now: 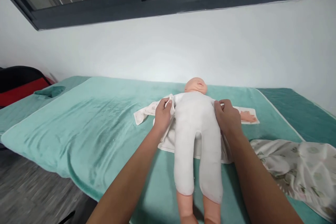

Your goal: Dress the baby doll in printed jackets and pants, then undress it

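A baby doll (pixel 198 112) with a white cloth body and plastic head and lower legs lies on its back, head toward the wall. Under it is spread a white baby shirt (pixel 166 146), its front open. My left hand (pixel 163 114) is closed in a pinch on the shirt's edge, beside the doll's shoulder and an outstretched sleeve (pixel 147 111). At the doll's other shoulder, my right hand (pixel 229 118) is closed on the shirt, its fingertips partly hidden. Past that hand, the doll's plastic hand (pixel 248 116) shows at the other sleeve.
A green plush cover (pixel 86 122) lies over the bed or table under the doll. At the right is a crumpled white patterned cloth (pixel 301 168). A black and red item (pixel 23 84) stands at the far left. Behind are a white wall (pixel 157 49) and a dark window frame (pixel 136 5).
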`<state>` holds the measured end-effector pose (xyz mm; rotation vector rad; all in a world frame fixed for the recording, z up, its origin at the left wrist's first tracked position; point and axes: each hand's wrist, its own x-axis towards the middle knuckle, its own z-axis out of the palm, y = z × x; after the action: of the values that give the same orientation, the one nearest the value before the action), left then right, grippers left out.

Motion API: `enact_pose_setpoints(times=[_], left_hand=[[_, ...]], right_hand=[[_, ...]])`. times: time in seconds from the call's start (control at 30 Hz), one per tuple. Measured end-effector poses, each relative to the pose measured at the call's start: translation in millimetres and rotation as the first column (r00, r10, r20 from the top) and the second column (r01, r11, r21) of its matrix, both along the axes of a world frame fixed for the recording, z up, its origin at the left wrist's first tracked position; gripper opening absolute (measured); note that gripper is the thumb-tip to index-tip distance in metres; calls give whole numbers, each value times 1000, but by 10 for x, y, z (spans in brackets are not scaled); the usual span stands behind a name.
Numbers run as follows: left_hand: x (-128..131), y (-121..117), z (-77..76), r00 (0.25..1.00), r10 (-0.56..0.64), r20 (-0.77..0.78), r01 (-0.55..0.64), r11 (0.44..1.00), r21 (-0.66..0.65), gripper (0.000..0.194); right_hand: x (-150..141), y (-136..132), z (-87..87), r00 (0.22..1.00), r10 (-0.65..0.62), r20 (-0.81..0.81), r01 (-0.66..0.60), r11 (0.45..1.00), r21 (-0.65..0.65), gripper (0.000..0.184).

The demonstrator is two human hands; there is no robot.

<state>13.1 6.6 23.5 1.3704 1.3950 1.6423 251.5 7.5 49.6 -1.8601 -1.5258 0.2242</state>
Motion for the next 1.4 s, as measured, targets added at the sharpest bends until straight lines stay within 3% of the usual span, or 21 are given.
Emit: enact_pose_setpoints(times=[0.17,0.3,0.4,0.53,0.63,0.73,0.83,0.97,1.03,1.1,1.17,1.27,1.4], left_hand=[[119,192,195,991,12,134,-1,997,-81,18],[200,288,327,983,-40,182,58,994,-95,16],[217,337,398,977,-49,208,77,989,-124,14],[157,407,470,972,-50,228,94,977,-189,15],[89,445,541,980,-72,187,111,972,-208,17],[41,401,681,986,-125,108,148,956,-254,17],[26,218,920,956,-292,42,290,903,-316,17],[28,-159,1276,844,-537,-6,489,773,-403,20],[13,-315,1364,788,-616,-13,553,716,-426,19],[-18,-423,1334,806,-591,-37,527,745,-409,18],[-60,-512,1180,883,-458,-107,397,847,-353,19],[-120,-716,800,920,-266,-288,202,951,-232,16],[-135,-1193,306,882,-190,-432,143,980,-138,12]], right_hand=[[11,6,12,1000,-12,19,13,996,-89,46],[28,19,-23,984,84,-157,-98,991,-86,46],[15,42,-78,914,167,-369,-195,980,-40,45],[-53,72,-149,755,261,-602,-301,953,36,52],[-118,78,-181,653,342,-676,-400,913,75,55],[-153,81,-207,621,389,-680,-462,883,82,53],[-153,90,-234,625,400,-671,-476,876,78,52],[-142,94,-248,645,401,-650,-465,881,82,51],[-142,90,-246,657,406,-635,-464,882,84,51],[-142,88,-246,668,412,-620,-465,881,84,52],[-139,92,-254,684,409,-604,-457,885,82,51],[-130,104,-273,703,408,-583,-453,889,75,51],[-126,101,-273,720,410,-560,-453,889,68,51]])
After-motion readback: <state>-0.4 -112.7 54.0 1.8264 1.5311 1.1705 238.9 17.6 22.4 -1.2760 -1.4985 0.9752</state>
